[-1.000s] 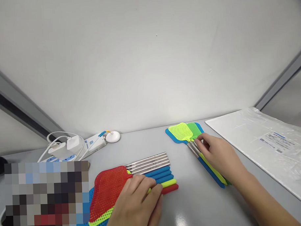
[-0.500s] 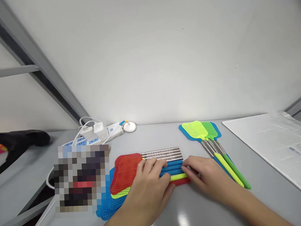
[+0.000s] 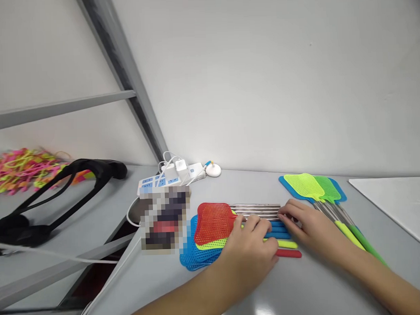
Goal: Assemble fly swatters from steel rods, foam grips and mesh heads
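Observation:
My left hand [image 3: 249, 252] lies with bent fingers over a stack of fly swatters, its fingertips at the neck of the red fly swatter [image 3: 214, 224]. Under that red head peek a yellow-green mesh edge and blue fly swatters [image 3: 191, 253]. Metal rods [image 3: 255, 206] run side by side to the right, with blue handles [image 3: 278, 229], a yellow handle [image 3: 287, 243] and a red handle [image 3: 289, 253] below them. At the right ends of the rods and blue handles, my right hand [image 3: 310, 225] pinches with thumb and fingers. Its exact hold is partly hidden.
More fly swatters, yellow-green [image 3: 303, 185] and green [image 3: 330, 187], lie fanned out at right, beside a white wrapped sheet [image 3: 394, 206]. A power strip [image 3: 156, 183] with chargers, a pixelated item [image 3: 166, 223], black headgear [image 3: 96, 173] and colourful cords [image 3: 27, 170] are at left.
The view has swung left, bringing the headgear and cords into sight. My right hand has shifted up the handles toward the rods. The red handle now sticks out apart from the others.

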`<state>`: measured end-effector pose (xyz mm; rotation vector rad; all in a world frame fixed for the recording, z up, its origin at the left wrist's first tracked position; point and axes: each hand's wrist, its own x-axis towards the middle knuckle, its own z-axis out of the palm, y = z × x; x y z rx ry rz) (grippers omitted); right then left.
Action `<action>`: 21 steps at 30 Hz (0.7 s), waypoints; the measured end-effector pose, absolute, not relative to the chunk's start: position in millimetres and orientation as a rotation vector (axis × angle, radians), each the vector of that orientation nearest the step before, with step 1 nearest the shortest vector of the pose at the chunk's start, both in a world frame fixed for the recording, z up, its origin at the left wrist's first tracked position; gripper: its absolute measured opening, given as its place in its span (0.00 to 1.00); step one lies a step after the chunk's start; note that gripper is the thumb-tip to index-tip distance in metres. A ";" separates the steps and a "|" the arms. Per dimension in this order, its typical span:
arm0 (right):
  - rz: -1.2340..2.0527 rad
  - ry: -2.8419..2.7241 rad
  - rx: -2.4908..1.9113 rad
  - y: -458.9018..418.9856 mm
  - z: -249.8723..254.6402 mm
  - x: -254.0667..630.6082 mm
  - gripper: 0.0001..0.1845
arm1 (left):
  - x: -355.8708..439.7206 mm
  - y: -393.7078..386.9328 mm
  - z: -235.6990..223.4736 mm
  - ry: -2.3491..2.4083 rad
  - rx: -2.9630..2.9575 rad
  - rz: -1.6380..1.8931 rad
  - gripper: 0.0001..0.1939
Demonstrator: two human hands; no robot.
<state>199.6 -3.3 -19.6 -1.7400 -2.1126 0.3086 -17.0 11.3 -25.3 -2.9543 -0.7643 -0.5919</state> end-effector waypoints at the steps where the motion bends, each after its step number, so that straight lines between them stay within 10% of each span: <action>1: 0.303 -2.137 -1.743 4.7 -17.5 198.3 0.15 | -17.1 10.8 -26.3 -0.757 -2.943 -0.600 0.09; 21: 0.387 -2.242 -1.860 64.8 8.7 198.6 0.09 | 0.7 -9.1 -44.2 -0.341 -3.471 -1.514 0.21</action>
